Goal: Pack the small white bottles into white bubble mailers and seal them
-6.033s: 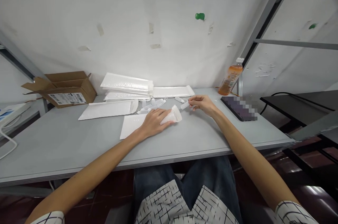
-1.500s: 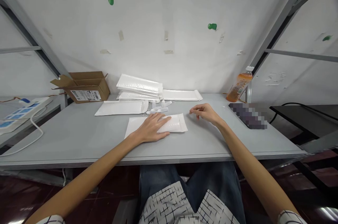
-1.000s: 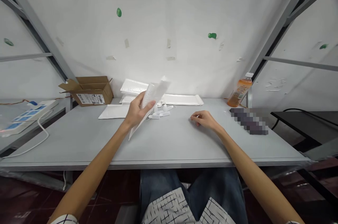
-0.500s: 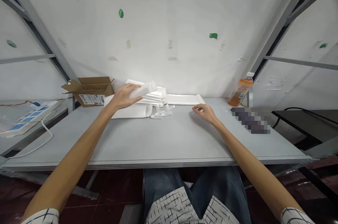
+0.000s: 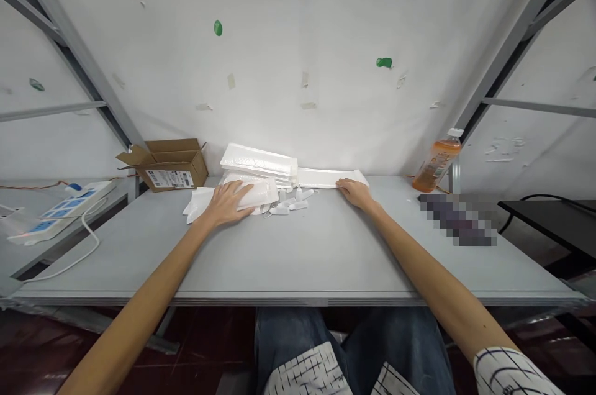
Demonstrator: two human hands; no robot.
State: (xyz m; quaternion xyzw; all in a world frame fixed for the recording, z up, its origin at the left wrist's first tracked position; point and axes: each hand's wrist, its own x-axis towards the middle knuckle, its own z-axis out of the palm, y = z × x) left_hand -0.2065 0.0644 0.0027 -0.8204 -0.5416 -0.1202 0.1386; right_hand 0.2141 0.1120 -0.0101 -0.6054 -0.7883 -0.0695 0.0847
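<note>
My left hand lies with its fingers spread on a white padded envelope, left of the middle of the table. Under and beside it are more white envelopes. Behind them a stack of white padded envelopes leans near the wall. My right hand has its fingertips on the end of a long white envelope that lies flat along the wall; its fingers are close together. Several small white pieces with thin loops lie between my hands.
An open cardboard box stands at the back left. A power strip with a white cable is at the far left. An orange drink bottle and a blurred-out dark object are on the right of the grey table.
My left hand has lowered a white envelope onto the others and its fingers have spread. My right hand has moved forward onto the long envelope. The view has shifted slightly.
</note>
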